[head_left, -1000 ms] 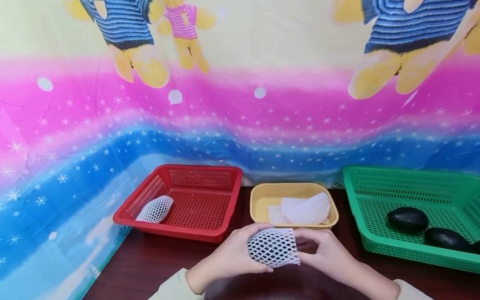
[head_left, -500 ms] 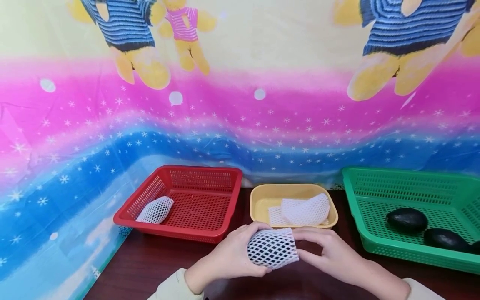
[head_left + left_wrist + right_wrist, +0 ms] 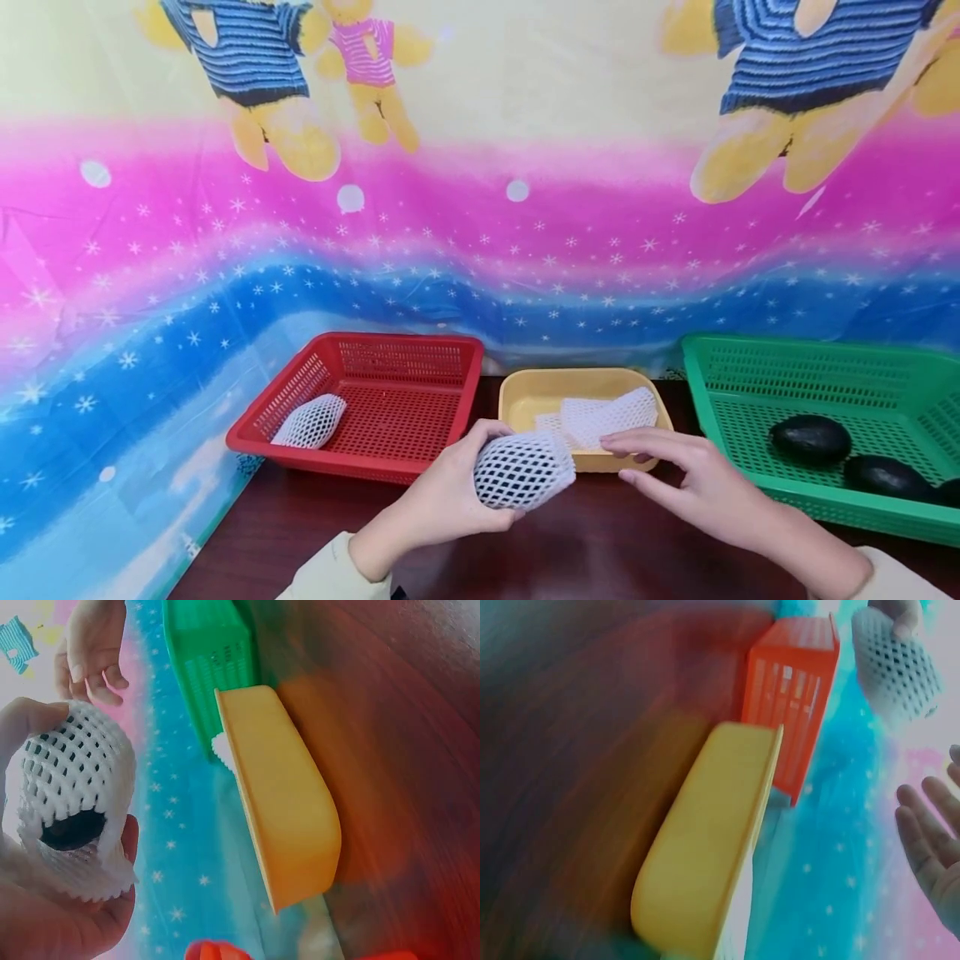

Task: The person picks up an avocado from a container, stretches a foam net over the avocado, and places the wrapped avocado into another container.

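My left hand [image 3: 446, 492] grips an avocado in a white foam net sleeve [image 3: 521, 471], thumb below and fingers over the top. Through an opening in the sleeve, the left wrist view shows the dark avocado [image 3: 73, 830]. My right hand [image 3: 708, 487] hovers apart from it, fingers extended and holding nothing, in front of the yellow tray [image 3: 536, 379]. Loose white foam nets [image 3: 615, 417] lie in that tray. To the right, the green basket [image 3: 757, 483] contains several bare dark avocados [image 3: 810, 439].
A red basket [image 3: 405, 400] at the left contains one item in a white foam net [image 3: 311, 421]. The dark wooden table [image 3: 600, 554] extends in front of the containers. A printed cloth [image 3: 480, 250] hangs behind them.
My right hand has come off the sleeve's end and moved right, its fingers spreading. My left hand has shifted slightly left with the sleeved avocado, tilting it.
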{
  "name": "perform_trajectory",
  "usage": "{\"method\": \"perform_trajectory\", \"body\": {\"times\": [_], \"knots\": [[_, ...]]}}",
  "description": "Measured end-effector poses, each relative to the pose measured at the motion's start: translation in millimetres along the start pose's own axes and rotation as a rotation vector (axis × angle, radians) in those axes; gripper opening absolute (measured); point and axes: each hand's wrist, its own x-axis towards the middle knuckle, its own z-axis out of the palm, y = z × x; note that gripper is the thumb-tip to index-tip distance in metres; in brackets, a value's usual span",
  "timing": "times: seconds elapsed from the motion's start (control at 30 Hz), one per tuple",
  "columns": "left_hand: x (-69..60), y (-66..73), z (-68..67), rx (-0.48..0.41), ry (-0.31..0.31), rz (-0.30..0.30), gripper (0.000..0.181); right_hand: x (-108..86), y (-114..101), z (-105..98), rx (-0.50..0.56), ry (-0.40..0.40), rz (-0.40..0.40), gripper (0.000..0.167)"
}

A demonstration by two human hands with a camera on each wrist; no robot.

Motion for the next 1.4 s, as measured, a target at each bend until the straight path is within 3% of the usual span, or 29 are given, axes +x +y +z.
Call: {"method": "perform_trajectory", "body": {"times": [0.13,0.23,0.47,0.7,1.0,1.13,1.3,1.4], "knots": [[-5.1,-0.8,-8.9,-0.013,0.074,-0.026,0.077,-6.6,8.7,-16.6,-0.054,0.080,-0.052,0.051],[-7.4,-2.1,-17.2,-0.038,0.125,-0.051,0.077,-12.8,11.6,-32.5,-0.118,0.118,-0.018,0.053],[-10.5,-8.5,-35.4,-0.044,0.216,-0.110,0.078,-28.6,19.7,-66.3,-0.285,0.186,0.083,0.058],[-4.3,-15.8,-52.8,0.005,0.329,-0.169,0.081,-53.3,37.5,-94.6,-0.391,0.144,0.279,0.057],[-4.4,-40.8,-73.8,0.143,0.417,-0.224,0.083,-85.3,61.8,-122.7,-0.551,0.067,0.425,0.055],[-5.2,-55.5,-82.8,0.182,0.445,-0.273,0.082,-99.4,72.2,-128.8,-0.600,0.109,0.422,0.056],[-6.8,-75.5,-98.3,0.121,0.451,-0.317,0.088,-116.5,85.8,-134.4,-0.591,0.188,0.397,0.051],[-9.8,-84.8,-106.1,0.125,0.444,-0.351,0.094,-125.4,94.1,-138.5,-0.558,0.212,0.400,0.058]]}}
